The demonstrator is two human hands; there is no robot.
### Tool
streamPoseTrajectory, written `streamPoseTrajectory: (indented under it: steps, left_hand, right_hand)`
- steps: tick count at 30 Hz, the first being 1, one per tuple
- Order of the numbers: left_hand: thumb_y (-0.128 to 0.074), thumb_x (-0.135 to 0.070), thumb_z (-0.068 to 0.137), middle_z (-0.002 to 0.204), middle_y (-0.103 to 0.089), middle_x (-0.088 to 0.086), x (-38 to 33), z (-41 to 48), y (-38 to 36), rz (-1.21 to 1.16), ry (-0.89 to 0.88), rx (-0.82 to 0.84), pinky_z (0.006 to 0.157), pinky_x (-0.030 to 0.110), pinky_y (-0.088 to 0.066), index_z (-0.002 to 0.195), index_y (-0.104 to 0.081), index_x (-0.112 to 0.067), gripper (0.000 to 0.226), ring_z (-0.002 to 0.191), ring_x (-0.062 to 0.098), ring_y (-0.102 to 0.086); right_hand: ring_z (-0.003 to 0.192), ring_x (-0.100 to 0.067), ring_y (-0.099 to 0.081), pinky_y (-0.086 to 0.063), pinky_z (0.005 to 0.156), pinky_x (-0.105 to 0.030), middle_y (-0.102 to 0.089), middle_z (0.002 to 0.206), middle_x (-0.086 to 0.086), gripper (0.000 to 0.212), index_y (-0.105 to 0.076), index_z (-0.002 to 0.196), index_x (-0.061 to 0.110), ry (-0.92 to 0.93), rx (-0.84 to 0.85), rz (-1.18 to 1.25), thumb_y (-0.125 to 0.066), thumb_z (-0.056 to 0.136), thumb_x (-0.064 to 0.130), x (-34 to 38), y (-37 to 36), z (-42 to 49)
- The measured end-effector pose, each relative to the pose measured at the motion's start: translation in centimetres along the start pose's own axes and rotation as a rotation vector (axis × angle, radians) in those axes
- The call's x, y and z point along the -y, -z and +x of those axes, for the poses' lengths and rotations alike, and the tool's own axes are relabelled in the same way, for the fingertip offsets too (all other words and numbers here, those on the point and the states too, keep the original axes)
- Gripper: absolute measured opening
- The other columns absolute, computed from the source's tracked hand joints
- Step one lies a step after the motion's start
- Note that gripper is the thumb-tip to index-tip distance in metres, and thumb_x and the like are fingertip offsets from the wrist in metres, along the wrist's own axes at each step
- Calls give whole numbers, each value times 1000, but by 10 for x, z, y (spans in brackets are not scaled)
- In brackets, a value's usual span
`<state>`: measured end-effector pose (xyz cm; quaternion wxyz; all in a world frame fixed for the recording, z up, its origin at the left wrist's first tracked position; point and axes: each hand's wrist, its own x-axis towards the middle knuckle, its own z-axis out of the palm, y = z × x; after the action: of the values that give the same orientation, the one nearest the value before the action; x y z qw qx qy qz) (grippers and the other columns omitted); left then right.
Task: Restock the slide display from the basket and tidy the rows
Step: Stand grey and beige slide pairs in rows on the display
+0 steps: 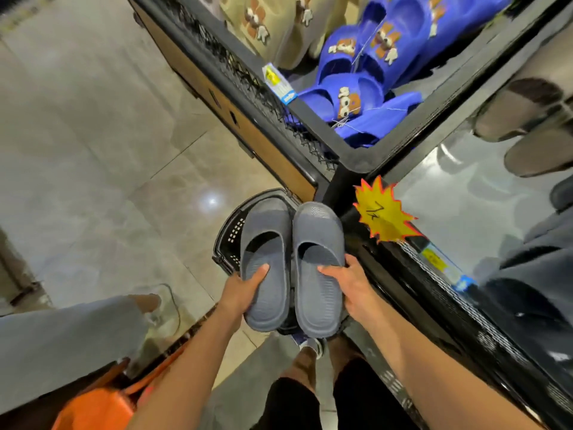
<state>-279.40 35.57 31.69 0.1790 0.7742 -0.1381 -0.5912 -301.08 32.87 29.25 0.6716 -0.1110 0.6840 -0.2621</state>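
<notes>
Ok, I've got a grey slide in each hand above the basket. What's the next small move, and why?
Probably swing both right and set them on the bare shelf. The left hand grips the left slide, the right hand the right slide, both grey, over the basket; the dark slides on that shelf look the closest match, though blurred.

Cannot see into basket (231,237), centre frame: masked by left grey slide (265,265) and right grey slide (317,274) held over it. Cannot see most fingers of left hand (245,290) or right hand (348,285): tucked under the soles.

Cannot read shelf label (279,83), upper centre: print too small. Cannot be sure of scrawl on yellow burst tag (383,212).

Lost past top edge: parts of blue slides (356,88) and beige slides (248,23). Lost past right edge: brown slides (527,110).

Cannot resolve dark slides (533,283), lower right: blurred.

Cannot identify orange object (99,408), cut by bottom edge.
</notes>
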Motion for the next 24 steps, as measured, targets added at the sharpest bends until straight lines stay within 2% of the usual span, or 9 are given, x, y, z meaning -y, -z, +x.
streamPoseTrajectory:
  steps: [2,5,8,10,11,14,17,21,24]
  left_hand:
    - [-78,-50,76,100,-73,9,1,-29,1,-17,-34,-1,84,50,-58,98,-67,-20,39,90,30,-71]
    - [-77,-50,77,98,-74,8,5,-66,-1,-26,-102,0,84,52,-58,96,-67,-23,35,90,30,-71]
    - [-80,-55,71,98,-75,4,4,-96,-5,-20,-206,14,84,52,-57,98,-68,-25,42,90,27,-71]
    - [-81,-57,67,102,-73,3,-2,-113,-13,9,-270,36,84,49,-57,108,-65,-22,57,92,25,-70]
    - [-80,-54,71,104,-71,3,-7,-123,-19,48,-310,45,84,45,-57,112,-62,-19,57,94,24,-69]
    - [-71,-40,86,107,-64,2,-24,-146,-45,148,-442,74,80,32,-49,116,-56,-16,41,95,21,-63]
    - [-67,-34,90,109,-62,2,-37,-165,-80,175,-513,176,83,32,-48,114,-51,-18,33,101,21,-61]
    - [-67,-28,91,107,-68,0,-48,-190,-131,197,-551,390,69,19,-54,113,-56,-14,29,92,11,-68]
    - [-71,-19,88,107,-71,4,-60,-204,-167,244,-582,525,65,19,-54,110,-58,-13,27,87,6,-71]
  right_hand:
    - [92,-32,-70,-57,75,-41,-70,109,-17,78,-54,125,5,16,15,20,-85,54,13,-2,9,-25]
    - [91,-31,-71,-58,77,-42,-72,105,-14,53,-59,118,6,37,37,54,-82,70,6,-3,24,-67]
    - [88,-32,-72,-58,75,-42,-74,99,-14,39,-62,112,7,64,22,142,-78,76,3,-5,41,-105]
    - [87,-35,-71,-58,76,-44,-74,98,-16,37,-61,109,6,108,-9,211,-75,76,-1,-4,53,-126]
    - [87,-35,-71,-58,78,-46,-73,98,-17,37,-60,109,6,133,-27,240,-74,75,-4,-3,60,-137]
    - [81,-33,-70,-56,77,-44,-73,95,-17,45,-60,107,5,209,-88,316,-75,66,-4,6,88,-161]
    - [81,-30,-69,-55,77,-42,-73,95,-16,58,-61,110,4,280,-150,333,-71,53,3,22,127,-181]
    - [91,-29,-70,-56,80,-45,-73,102,-10,45,-64,113,12,359,-257,268,-74,72,-1,36,196,-209]
    - [93,-24,-70,-56,80,-43,-74,103,-1,42,-66,112,20,387,-308,228,-76,75,3,40,245,-226]
